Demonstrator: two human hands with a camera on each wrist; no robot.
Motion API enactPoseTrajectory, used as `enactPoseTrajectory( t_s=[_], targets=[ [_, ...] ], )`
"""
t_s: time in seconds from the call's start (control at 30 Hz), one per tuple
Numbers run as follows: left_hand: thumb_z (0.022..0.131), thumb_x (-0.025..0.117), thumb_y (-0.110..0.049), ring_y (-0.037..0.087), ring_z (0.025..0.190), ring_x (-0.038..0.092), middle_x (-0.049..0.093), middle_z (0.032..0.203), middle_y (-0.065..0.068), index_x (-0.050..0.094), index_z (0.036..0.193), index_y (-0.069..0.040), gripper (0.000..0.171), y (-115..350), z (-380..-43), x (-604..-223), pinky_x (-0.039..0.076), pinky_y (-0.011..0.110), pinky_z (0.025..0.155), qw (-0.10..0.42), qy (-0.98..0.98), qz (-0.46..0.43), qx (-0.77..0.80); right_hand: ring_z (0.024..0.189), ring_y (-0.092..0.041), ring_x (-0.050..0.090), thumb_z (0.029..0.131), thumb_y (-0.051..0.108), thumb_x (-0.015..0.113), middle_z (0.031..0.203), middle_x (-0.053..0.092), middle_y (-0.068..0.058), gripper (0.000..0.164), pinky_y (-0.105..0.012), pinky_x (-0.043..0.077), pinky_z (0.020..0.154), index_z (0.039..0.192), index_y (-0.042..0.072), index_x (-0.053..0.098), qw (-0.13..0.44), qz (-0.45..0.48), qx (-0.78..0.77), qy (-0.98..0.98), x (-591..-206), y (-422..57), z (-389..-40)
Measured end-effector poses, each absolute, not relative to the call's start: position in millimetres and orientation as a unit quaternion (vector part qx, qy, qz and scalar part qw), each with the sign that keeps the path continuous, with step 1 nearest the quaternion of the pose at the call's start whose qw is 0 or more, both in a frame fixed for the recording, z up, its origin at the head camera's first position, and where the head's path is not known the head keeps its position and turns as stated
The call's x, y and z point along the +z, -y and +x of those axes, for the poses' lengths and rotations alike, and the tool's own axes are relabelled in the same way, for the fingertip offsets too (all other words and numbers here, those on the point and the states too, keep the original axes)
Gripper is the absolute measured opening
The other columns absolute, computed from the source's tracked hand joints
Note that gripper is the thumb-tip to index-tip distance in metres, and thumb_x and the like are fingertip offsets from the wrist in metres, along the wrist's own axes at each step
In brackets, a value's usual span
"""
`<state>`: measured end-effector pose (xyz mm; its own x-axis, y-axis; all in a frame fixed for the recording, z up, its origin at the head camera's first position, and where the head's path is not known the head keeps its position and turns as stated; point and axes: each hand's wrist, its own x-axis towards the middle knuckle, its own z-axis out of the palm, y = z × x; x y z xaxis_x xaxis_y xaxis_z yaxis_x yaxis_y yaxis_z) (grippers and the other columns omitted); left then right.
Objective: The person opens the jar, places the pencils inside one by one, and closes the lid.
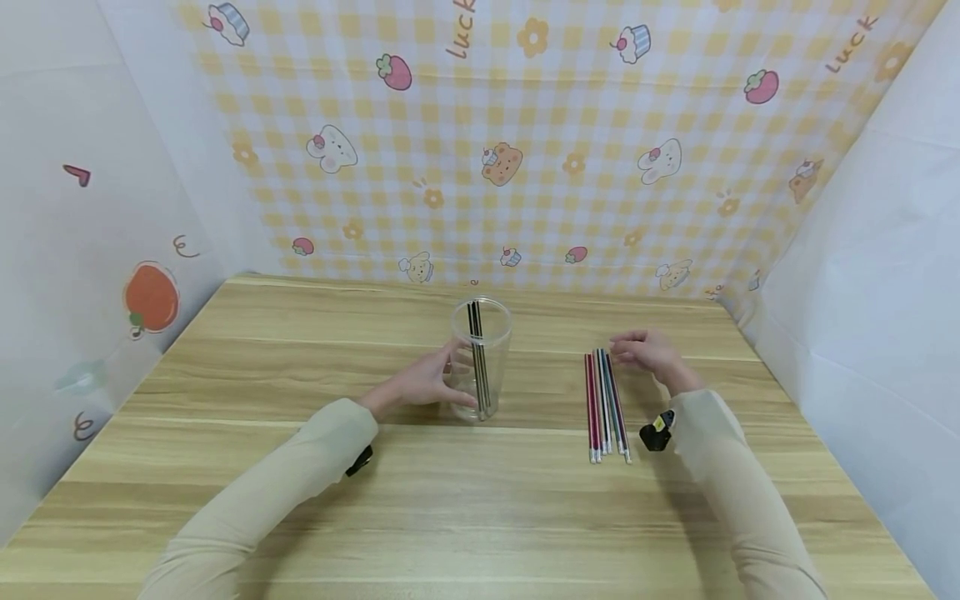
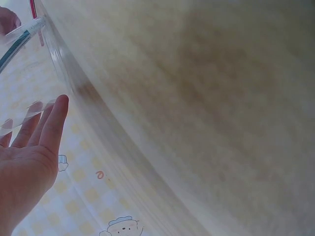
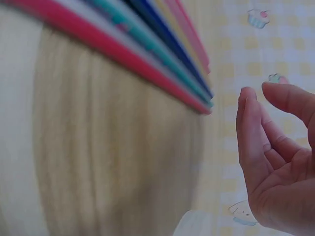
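Item: tall, colourless, see-through plastic cup (image 1: 500,367), round in section, wider at the mouth than at the base, with a thin rolled rim; smooth and glossy. Stands on the table left of the loose pencils. Contents: a few slender dark pencils (image 1: 480,358), upright with a slight lean; exact count unclear.

Item: group of loose, straight, slim pencils in mixed colours (image 1: 596,400), laid side by side on the table to the right of the cup. Barrels in red, pink, whitish, teal, dark blue and yellow, some slightly glossy; the teal one carries small pinkish marks. Near ends silvery with pale tips, fanned a little apart; far ends gathered closer.

Item: left hand (image 1: 431,381), bare, gripping the cup from its left side, thumb on the near wall, long fingers reaching round the far wall.

Item: right hand (image 1: 648,350), bare, just beside the far ends of the loose pencils; holds nothing, thumb and forefinger apart, the other fingers loosely bent.

Item: light wood-grain table (image 1: 480,517), flat, with pale and tan streaks.

Item: yellow-and-white checked cloth backdrop (image 1: 465,167), lightly creased, printed with strawberries, cupcakes, flowers and animal heads.

Item: cream fabric sleeves (image 1: 255,475), softly wrinkled.
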<state>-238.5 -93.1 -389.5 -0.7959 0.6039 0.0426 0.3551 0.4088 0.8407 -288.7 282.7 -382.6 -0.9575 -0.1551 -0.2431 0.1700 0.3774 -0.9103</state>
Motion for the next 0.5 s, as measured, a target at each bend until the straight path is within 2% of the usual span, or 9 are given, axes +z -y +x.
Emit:
enactPoseTrajectory(
  t_s=[0.1, 0.23, 0.5],
  targets=[
    [0.068, 0.077, -0.024, 0.031, 0.11, 0.044, 0.045, 0.124, 0.016, 0.017, 0.138, -0.02, 0.093, 93.9, -245.7, -401.1, 0.036, 0.046, 0.091, 0.131, -0.831, 0.286, 0.458, 0.071, -0.012, 0.06, 0.087, 0.002, 0.051, 0.087, 0.061, -0.012, 0.04, -0.03, 0.049, 0.076, 0.119, -0.018, 0.038, 0.144, 0.013, -0.562, -0.815, -387.2, -285.3, -288.9],
    [0.066, 0.078, -0.028, 0.029, 0.109, 0.045, 0.046, 0.123, 0.014, 0.017, 0.138, -0.021, 0.095, 94.7, -247.8, -403.8, 0.037, 0.044, 0.091, 0.131, -0.83, 0.285, 0.462, 0.065, -0.011, 0.059, 0.085, 0.0, 0.053, 0.079, 0.062, -0.006, 0.037, -0.025, 0.051, 0.068, 0.115, -0.018, 0.041, 0.142, 0.028, -0.557, -0.818, -391.6, -286.8, -290.3],
    [0.065, 0.078, -0.03, 0.028, 0.109, 0.046, 0.046, 0.123, 0.013, 0.016, 0.139, -0.023, 0.097, 94.9, -247.6, -403.9, 0.038, 0.042, 0.09, 0.127, -0.834, 0.284, 0.455, 0.059, -0.01, 0.059, 0.085, -0.003, 0.053, 0.072, 0.063, -0.006, 0.034, -0.022, 0.051, 0.059, 0.111, -0.021, 0.042, 0.144, 0.036, -0.556, -0.818, -396.5, -286.0, -293.3]
  ],
)
